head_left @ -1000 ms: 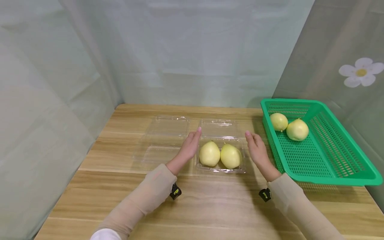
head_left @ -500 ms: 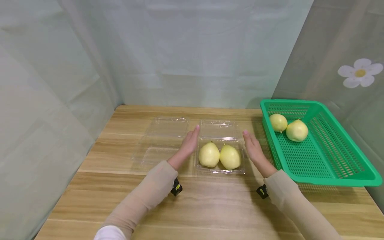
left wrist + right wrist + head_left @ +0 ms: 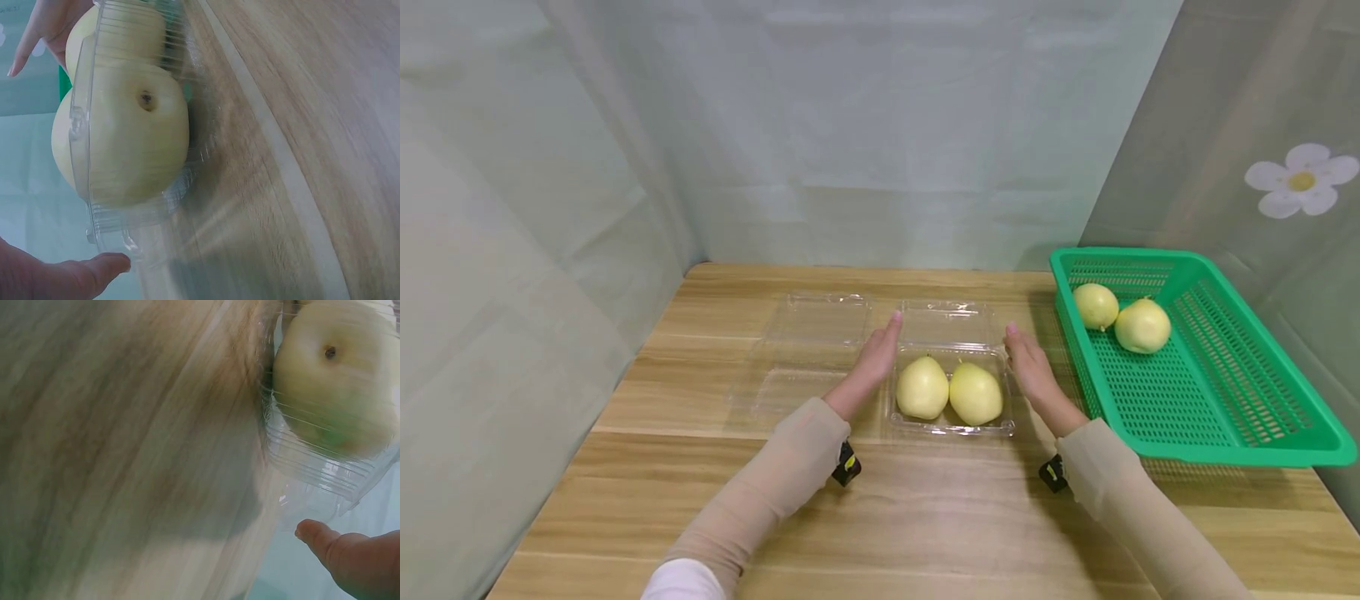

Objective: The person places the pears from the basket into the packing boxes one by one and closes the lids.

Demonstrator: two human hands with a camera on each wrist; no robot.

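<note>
My left hand (image 3: 876, 354) and right hand (image 3: 1032, 367), fingers straight and grasping nothing, flank the box (image 3: 951, 430), two pears (image 3: 923, 388) inside: presumably alignment, next likely calling for the lid (image 3: 947, 323) behind.

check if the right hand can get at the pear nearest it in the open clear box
Probably yes: the right hand is beside the clear box, whose lid lies folded back, leaving the pear uncovered from above; only the box's side wall seems to stand between.
</note>
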